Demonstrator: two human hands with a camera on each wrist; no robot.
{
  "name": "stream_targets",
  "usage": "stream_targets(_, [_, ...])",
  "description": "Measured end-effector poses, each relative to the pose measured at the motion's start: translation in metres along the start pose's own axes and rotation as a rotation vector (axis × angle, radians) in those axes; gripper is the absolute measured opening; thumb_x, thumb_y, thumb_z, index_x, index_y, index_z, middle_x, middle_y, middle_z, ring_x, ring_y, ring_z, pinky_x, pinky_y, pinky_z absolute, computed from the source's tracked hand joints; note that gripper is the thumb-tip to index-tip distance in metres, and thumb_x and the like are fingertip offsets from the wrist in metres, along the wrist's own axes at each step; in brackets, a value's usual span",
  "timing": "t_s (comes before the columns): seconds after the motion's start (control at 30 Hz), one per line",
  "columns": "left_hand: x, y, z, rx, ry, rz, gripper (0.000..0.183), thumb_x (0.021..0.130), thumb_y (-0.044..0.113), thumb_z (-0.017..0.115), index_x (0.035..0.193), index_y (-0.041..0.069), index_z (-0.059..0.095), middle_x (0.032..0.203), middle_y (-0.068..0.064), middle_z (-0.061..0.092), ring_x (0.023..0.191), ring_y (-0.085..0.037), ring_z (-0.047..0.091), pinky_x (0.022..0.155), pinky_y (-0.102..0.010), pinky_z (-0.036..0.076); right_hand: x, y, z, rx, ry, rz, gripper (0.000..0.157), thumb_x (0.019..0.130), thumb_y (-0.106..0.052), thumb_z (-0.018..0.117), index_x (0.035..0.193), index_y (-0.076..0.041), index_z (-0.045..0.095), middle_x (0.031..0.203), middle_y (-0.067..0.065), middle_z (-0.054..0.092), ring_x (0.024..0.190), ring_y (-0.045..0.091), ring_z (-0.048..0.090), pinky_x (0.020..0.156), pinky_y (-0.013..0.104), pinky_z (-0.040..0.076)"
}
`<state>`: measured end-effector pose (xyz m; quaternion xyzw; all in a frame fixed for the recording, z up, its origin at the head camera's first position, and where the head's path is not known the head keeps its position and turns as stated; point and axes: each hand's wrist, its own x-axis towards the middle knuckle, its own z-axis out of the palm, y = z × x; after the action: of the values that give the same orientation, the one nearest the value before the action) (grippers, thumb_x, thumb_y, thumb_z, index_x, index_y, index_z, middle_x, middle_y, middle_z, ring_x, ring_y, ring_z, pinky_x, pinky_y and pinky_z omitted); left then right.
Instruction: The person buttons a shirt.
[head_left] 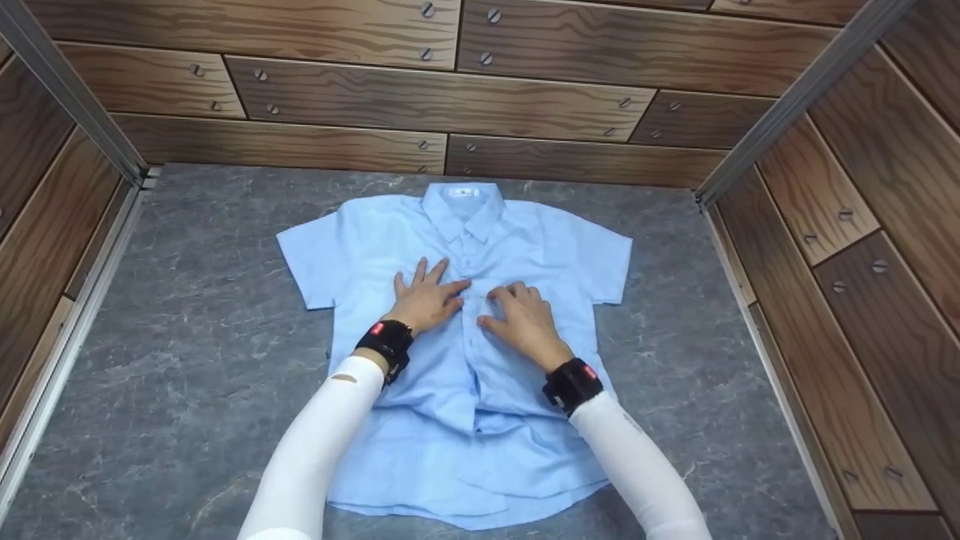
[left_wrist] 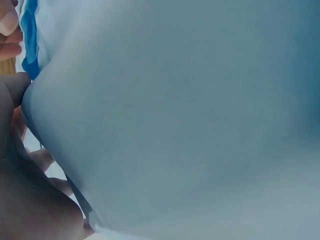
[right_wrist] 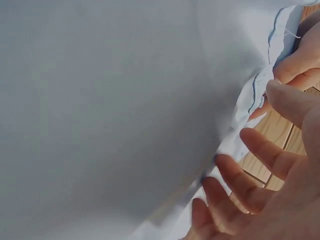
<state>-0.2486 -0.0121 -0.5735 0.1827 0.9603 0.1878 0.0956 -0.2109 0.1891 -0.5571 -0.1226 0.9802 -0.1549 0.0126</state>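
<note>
A light blue short-sleeved button-up shirt lies front up, its collar pointing away. My left hand rests on the chest, some fingers spread, with index finger and thumb at the edge of the button placket. Across the placket, my right hand is over the other side of the chest, fingers slightly bent and thumb apart from the index finger. In the right wrist view, the right thumb lies close to the stitched placket edge. Shirt cloth fills most of the left wrist view, beside the left thumb.
The shirt lies on a dark grey marbled tabletop. Wood-patterned panels enclose the back and both sides, with metal rails at the corners. Below the hands, the shirt is bunched across the middle, and its hem lies toward me.
</note>
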Motion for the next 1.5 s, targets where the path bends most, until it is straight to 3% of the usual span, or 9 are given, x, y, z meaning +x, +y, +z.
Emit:
stream_targets(0.2, [0.002,0.001,-0.005,0.055,0.000,-0.004,0.045,0.099,0.038,0.051,0.143,0.039,0.044,0.161,-0.010,0.020,0.148,-0.042,0.009,0.108,-0.072,0.011,0.004,0.000,0.001,-0.036,-0.093,0.061,0.055,0.086,-0.048,0.067,0.133,-0.022,0.057,0.136,0.011,0.049,0.125,0.036,0.044,0.092,0.057,0.041])
stream_targets(0.33, [-0.004,0.005,-0.008,0.058,0.081,0.041,0.047,0.094,0.029,0.061,0.140,0.032,0.051,0.157,-0.014,0.028,0.146,-0.043,0.016,0.108,-0.070,0.015,0.007,-0.001,0.000,-0.038,-0.113,0.071,0.058,0.086,-0.049,0.066,0.136,-0.023,0.055,0.140,0.011,0.046,0.128,0.037,0.042,0.094,0.059,0.040])
stream_targets(0.57, [-0.022,0.007,-0.007,-0.017,0.221,0.178,0.021,0.083,0.023,0.074,0.103,0.019,0.070,0.133,-0.013,0.052,0.130,-0.034,0.043,0.104,-0.063,0.022,0.013,0.004,-0.004,-0.029,-0.117,0.100,0.058,0.085,-0.049,0.067,0.135,-0.022,0.055,0.140,0.012,0.045,0.129,0.037,0.042,0.096,0.059,0.039])
stream_targets(0.7, [-0.030,0.004,-0.004,-0.045,0.148,0.197,0.029,0.081,0.034,0.076,0.106,0.020,0.072,0.134,-0.013,0.051,0.127,-0.033,0.044,0.102,-0.061,0.024,0.016,0.007,-0.005,-0.026,-0.121,0.109,0.058,0.085,-0.048,0.067,0.135,-0.021,0.055,0.139,0.012,0.045,0.128,0.038,0.042,0.095,0.059,0.039])
stream_targets(0.9, [-0.035,-0.002,-0.001,-0.027,0.029,0.134,0.057,0.077,0.050,0.076,0.128,0.028,0.062,0.153,-0.012,0.035,0.143,-0.043,0.024,0.106,-0.067,0.020,0.016,0.002,-0.004,-0.051,-0.096,0.097,0.052,0.087,-0.046,0.066,0.131,-0.018,0.058,0.136,0.013,0.049,0.125,0.038,0.045,0.093,0.058,0.041])
stream_targets(1.1, [-0.035,-0.005,-0.002,-0.043,0.024,0.108,0.061,0.075,0.050,0.077,0.130,0.028,0.060,0.155,-0.011,0.031,0.144,-0.046,0.020,0.106,-0.069,0.018,0.011,-0.014,-0.002,-0.040,0.008,0.023,0.029,0.087,-0.043,0.067,0.097,-0.016,0.065,0.100,0.006,0.058,0.094,0.029,0.054,0.076,0.045,0.045])
stream_targets(1.2, [-0.034,-0.006,-0.001,-0.057,0.022,0.096,0.062,0.075,0.049,0.078,0.130,0.028,0.059,0.155,-0.011,0.031,0.144,-0.045,0.019,0.107,-0.069,0.017,0.009,-0.021,0.002,-0.038,-0.008,-0.020,0.032,0.085,-0.049,0.067,0.080,-0.018,0.062,0.082,0.001,0.055,0.079,0.024,0.052,0.067,0.041,0.043])
stream_targets(1.37, [-0.033,-0.007,0.001,-0.072,0.022,0.099,0.062,0.074,0.048,0.079,0.130,0.028,0.059,0.155,-0.011,0.031,0.144,-0.046,0.019,0.107,-0.069,0.015,0.008,-0.025,0.009,-0.060,-0.080,-0.013,0.044,0.081,-0.062,0.065,0.069,-0.020,0.058,0.073,-0.002,0.053,0.073,0.023,0.051,0.063,0.039,0.042])
stream_targets(1.5, [-0.032,-0.007,0.001,-0.068,0.028,0.100,0.062,0.073,0.047,0.079,0.130,0.028,0.059,0.155,-0.011,0.031,0.144,-0.046,0.019,0.107,-0.069,0.015,0.009,-0.023,0.011,-0.044,-0.096,-0.006,0.036,0.082,-0.053,0.065,0.069,-0.020,0.058,0.073,-0.001,0.054,0.071,0.022,0.051,0.061,0.037,0.041])
